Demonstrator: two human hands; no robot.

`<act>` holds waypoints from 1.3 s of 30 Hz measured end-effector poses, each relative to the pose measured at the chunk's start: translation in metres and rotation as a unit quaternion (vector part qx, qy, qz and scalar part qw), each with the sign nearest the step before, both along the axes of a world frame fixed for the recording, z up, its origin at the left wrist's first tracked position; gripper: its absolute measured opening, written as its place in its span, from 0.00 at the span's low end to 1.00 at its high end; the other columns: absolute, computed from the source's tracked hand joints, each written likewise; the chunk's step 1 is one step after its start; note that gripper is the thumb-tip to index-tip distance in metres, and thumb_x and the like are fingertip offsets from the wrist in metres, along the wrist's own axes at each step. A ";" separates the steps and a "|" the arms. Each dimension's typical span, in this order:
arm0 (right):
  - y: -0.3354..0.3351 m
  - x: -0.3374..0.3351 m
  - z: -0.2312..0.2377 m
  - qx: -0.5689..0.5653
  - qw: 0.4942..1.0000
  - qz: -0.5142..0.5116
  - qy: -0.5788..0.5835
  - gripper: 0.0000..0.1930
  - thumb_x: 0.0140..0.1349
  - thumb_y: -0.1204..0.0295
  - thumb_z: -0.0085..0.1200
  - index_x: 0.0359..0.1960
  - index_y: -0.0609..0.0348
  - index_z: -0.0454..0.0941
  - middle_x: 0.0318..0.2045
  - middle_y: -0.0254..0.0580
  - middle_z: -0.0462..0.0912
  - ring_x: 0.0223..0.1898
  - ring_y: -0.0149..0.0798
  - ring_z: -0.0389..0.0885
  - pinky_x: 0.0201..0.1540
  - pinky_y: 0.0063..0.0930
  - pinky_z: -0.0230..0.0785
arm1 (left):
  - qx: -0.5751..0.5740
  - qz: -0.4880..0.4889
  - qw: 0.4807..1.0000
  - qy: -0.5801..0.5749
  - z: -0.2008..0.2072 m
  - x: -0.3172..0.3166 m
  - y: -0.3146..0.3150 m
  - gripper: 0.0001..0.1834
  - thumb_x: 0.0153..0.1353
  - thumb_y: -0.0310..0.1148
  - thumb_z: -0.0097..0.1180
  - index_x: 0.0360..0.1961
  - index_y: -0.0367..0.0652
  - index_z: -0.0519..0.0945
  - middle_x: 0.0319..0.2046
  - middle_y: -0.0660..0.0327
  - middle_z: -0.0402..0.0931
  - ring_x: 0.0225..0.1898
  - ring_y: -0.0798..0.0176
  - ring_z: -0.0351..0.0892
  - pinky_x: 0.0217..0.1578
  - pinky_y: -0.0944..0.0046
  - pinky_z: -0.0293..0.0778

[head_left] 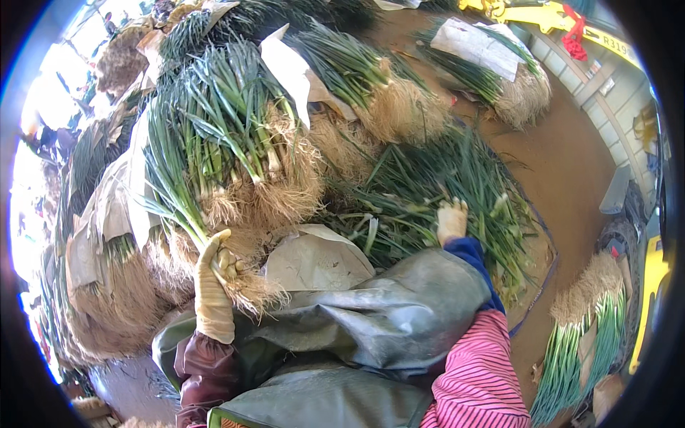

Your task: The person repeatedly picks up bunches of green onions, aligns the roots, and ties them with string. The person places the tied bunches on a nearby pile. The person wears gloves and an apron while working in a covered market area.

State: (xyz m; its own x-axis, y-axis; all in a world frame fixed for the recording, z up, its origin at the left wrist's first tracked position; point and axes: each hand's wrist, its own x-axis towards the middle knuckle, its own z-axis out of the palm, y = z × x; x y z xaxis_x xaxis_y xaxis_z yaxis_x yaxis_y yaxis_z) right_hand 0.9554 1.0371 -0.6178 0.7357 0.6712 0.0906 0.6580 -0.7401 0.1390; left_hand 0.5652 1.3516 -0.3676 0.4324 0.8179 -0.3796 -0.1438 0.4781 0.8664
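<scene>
My left hand [215, 282], in a cream glove, is closed around the lower stems of a few green onions [191, 222]. Their leaves point up and away, and their pale roots [250, 289] hang out below the fingers. Just beyond lies a thick bunch of green onions [228, 121] with bushy tan roots. My right hand [452, 220], also gloved, reaches over a heap of loose green leaves [421, 178] with its fingers apart and nothing visible in them. A dark green waterproof apron [399, 307] covers my lap, and a round tan piece [317, 260] lies against it between my hands.
Paper-wrapped bunches [107, 264] crowd the left side. Another wrapped bunch [492, 60] lies on the brown floor [571, 153] at the far right. Near right are more onions [585, 335], roots away from me, beside a wheel [622, 246]. Yellow metal bars [546, 16] cross the far right.
</scene>
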 end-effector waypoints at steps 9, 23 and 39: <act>-0.097 -0.059 -0.080 -0.185 0.974 -0.101 0.084 0.11 0.59 0.70 0.50 0.36 0.56 0.84 0.43 0.46 0.82 0.52 0.46 0.72 0.58 0.43 0.58 | -0.044 -0.030 0.993 -0.109 0.003 -0.013 0.002 0.12 0.66 0.36 0.55 0.42 0.39 0.80 0.12 0.73 0.60 0.13 0.75 0.59 0.24 0.72 0.68; 0.125 -0.005 0.216 -0.069 0.891 0.030 0.449 0.12 0.60 0.61 0.52 0.27 0.54 0.82 0.22 0.40 0.81 0.19 0.40 0.81 0.22 0.34 0.71 | -0.023 -0.101 0.959 -0.263 0.120 -0.064 0.009 0.10 0.68 0.33 0.53 0.42 0.36 0.78 0.14 0.74 0.61 0.14 0.77 0.56 0.22 0.76 0.60; 0.346 -0.138 0.207 0.067 0.929 0.232 0.280 0.12 0.57 0.62 0.56 0.38 0.51 0.84 0.22 0.40 0.83 0.24 0.38 0.82 0.29 0.35 0.74 | -0.102 -0.119 0.968 -0.196 0.031 -0.048 0.046 0.12 0.60 0.34 0.60 0.40 0.37 0.80 0.26 0.60 0.80 0.23 0.64 0.79 0.24 0.69 0.75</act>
State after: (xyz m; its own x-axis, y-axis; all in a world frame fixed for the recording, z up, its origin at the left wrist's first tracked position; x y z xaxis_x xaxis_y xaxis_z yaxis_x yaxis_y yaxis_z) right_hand 0.8177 1.3834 -0.4110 0.3272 0.9380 -0.1140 0.8523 -0.3451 -0.3932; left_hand 0.5177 1.3976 -0.3365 0.7429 0.6029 -0.2909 -0.3079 0.6936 0.6512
